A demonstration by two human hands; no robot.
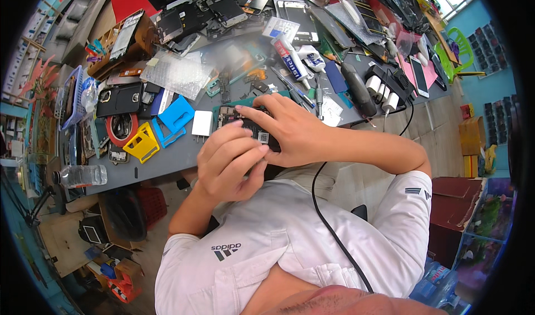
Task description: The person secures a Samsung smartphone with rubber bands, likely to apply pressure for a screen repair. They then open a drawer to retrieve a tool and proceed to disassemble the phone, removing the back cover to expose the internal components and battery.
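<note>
An opened phone (248,124) with its dark inner parts and circuit board exposed lies at the desk's front edge, on a green mat (243,101). My right hand (287,126) reaches across it from the right and grips it, index finger at its upper left and thumb low at its near side. Just left of that thumb, my left hand (229,161) is raised in front of the phone with curled fingers and the thumb drawn in. Whatever its fingertips pinch, if anything, is too small to make out. A white charger plug (202,123) sits left of the phone.
Blue (177,116) and yellow (142,142) plastic phone stands lie to the left, beside a tape roll (121,130) and a bottle (83,175). A glue tube (290,58), a screwdriver (319,98) and a dark-handled tool (358,89) lie beyond and right. A black cable (334,231) hangs across my front.
</note>
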